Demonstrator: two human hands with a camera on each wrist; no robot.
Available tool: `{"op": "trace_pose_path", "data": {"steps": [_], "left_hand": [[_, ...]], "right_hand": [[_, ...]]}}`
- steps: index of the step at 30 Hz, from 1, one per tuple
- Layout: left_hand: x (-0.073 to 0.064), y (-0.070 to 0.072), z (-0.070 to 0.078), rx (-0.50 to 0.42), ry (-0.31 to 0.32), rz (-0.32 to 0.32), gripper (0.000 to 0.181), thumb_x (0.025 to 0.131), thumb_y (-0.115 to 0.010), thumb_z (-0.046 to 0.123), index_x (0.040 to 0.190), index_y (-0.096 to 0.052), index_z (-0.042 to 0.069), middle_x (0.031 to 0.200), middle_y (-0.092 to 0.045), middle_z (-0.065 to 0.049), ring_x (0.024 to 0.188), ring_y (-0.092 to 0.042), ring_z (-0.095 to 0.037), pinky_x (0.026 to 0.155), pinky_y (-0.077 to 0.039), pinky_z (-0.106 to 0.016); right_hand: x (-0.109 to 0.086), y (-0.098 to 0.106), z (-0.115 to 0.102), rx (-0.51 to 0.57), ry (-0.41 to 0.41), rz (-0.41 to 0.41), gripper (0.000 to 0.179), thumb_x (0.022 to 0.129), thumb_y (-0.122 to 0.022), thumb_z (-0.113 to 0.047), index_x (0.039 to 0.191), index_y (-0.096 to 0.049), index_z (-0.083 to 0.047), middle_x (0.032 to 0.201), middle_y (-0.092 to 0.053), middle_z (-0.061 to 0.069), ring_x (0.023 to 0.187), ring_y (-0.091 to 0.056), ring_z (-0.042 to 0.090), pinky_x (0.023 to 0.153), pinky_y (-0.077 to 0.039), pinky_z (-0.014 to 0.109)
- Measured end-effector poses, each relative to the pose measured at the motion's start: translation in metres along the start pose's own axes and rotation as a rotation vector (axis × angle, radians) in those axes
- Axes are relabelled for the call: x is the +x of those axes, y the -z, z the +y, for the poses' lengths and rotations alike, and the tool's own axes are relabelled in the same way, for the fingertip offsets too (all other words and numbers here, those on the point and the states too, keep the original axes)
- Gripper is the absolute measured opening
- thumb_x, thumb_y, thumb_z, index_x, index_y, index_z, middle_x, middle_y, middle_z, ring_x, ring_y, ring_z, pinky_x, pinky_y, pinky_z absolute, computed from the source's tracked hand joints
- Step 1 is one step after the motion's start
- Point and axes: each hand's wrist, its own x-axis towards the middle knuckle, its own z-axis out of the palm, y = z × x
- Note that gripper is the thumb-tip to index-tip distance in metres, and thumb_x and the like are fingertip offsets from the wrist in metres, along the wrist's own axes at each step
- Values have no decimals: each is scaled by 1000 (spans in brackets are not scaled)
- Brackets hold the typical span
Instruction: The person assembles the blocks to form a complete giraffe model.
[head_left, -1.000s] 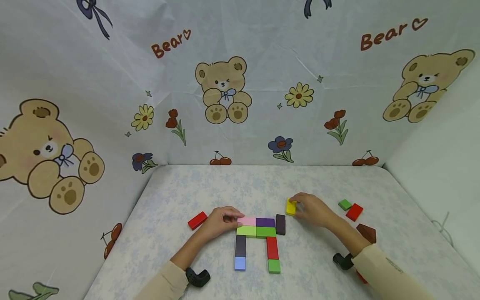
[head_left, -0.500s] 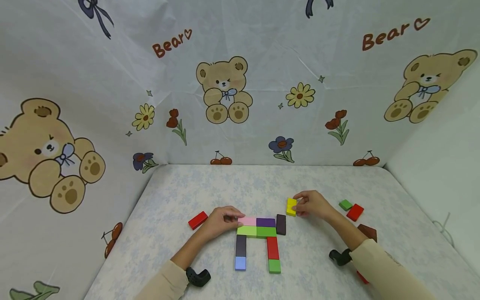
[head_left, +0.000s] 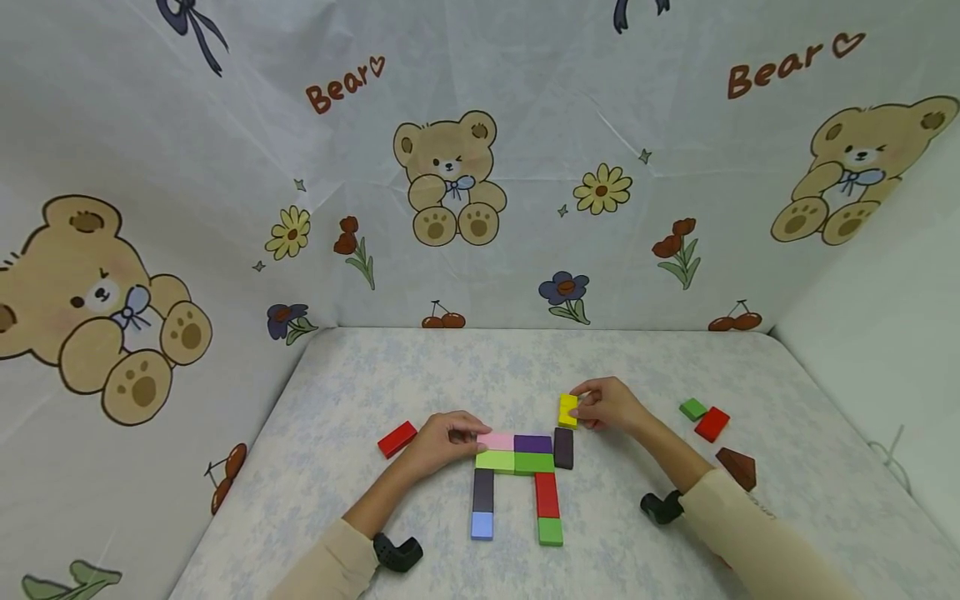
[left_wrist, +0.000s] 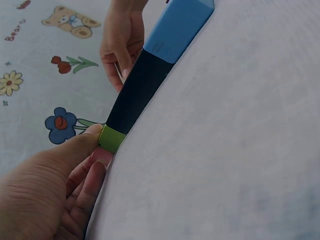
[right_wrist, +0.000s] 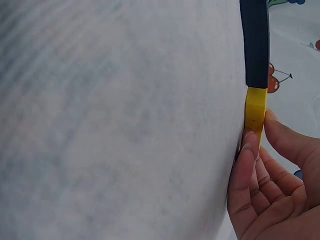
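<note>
In the head view, my right hand [head_left: 611,406] pinches a yellow block [head_left: 567,412] between thumb and fingers. The yellow block stands at the far end of a dark upright block [head_left: 563,448]; in the right wrist view their ends meet. My left hand [head_left: 447,442] grips the left end of a pink block [head_left: 496,442], its thumb close to the lime block [head_left: 495,462]. A purple block [head_left: 533,444] and a green block [head_left: 533,463] continue these rows rightward. Below them hang two legs: a dark block [head_left: 483,490] with a blue block [head_left: 482,526], and a red block [head_left: 547,495] with a small green block [head_left: 551,532].
A loose red block [head_left: 397,439] lies left of the left hand. To the right lie a green piece [head_left: 693,409], another red block [head_left: 712,424] and a brown pentagon [head_left: 737,468]. A patterned cloth wall [head_left: 525,283] rises behind the table.
The right hand has shifted left with the yellow block, bringing it from beyond the dark block's right corner to its far end. My left hand keeps its place.
</note>
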Motion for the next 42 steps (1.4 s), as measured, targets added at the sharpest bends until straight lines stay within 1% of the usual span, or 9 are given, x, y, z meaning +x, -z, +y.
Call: {"op": "trace_pose_path", "data": {"steps": [6,10,16,23,29,32,36,39,42], "left_hand": [[0,0,-1,-3,-5,2,25,89,-81,24,113,-79,19,106,-71,7,83,-61,-11,71,-54,-26],[1,-1,-2,2,-28,7,25,89,-81,23,113,-79,18,106,-71,4,81,-60,-10,69,-53,-25],[1,-1,-1,2,-14,5,26,88,-82,25,113,-79,19,106,-71,5,81,-60,-11,69,-53,-25],[0,-1,-2,20,-8,8,25,88,-82,24,113,-79,20,105,-71,7,82,-61,-10,70,-53,-25],[1,-1,-1,13,-6,6,26,88,-82,24,113,-79,18,106,-71,5,81,-61,-10,70,-53,-25],[0,0,0,10,-5,6,26,88,-82,24,113,-79,18,106,-71,4,81,-60,-11,70,-52,-25],[0,0,1,6,-9,12,25,88,-81,23,113,-79,17,106,-71,4,81,-60,-11,70,-52,-25],[0,1,2,10,-4,8,25,89,-81,23,113,-79,18,106,-71,5,82,-61,-12,70,-53,-25],[0,1,3,13,7,-1,25,89,-81,24,113,-79,19,105,-71,7,83,-61,-12,71,-53,-25]], "right_hand": [[-2,-2,-5,-24,-19,6,40,87,-82,-13,123,-69,1,79,-67,5,60,-58,19,59,-55,31],[-2,-3,-6,-31,-30,9,40,87,-82,-14,122,-70,-1,81,-68,6,62,-57,19,60,-54,31],[-2,-4,-5,-30,-33,6,39,86,-83,-14,121,-71,-2,82,-68,7,64,-56,19,59,-53,30],[-3,-4,-4,-35,7,-4,36,86,-83,-13,118,-72,-1,79,-66,6,62,-56,19,59,-52,31],[-4,-4,-4,-28,12,-1,36,85,-83,-12,117,-72,0,79,-66,6,61,-56,19,59,-53,31],[-4,-3,-4,-32,10,-11,42,87,-82,-14,124,-69,0,80,-67,7,62,-57,20,60,-53,32],[-7,1,-8,-62,-15,-25,54,93,-76,-20,138,-58,1,87,-70,7,69,-63,20,65,-56,33],[-16,9,-11,-93,-17,-23,57,97,-71,-24,144,-51,2,91,-71,9,74,-67,22,68,-58,35],[-31,22,-12,-106,14,-13,56,100,-67,-25,144,-50,4,94,-72,13,76,-68,25,70,-59,38]]}}
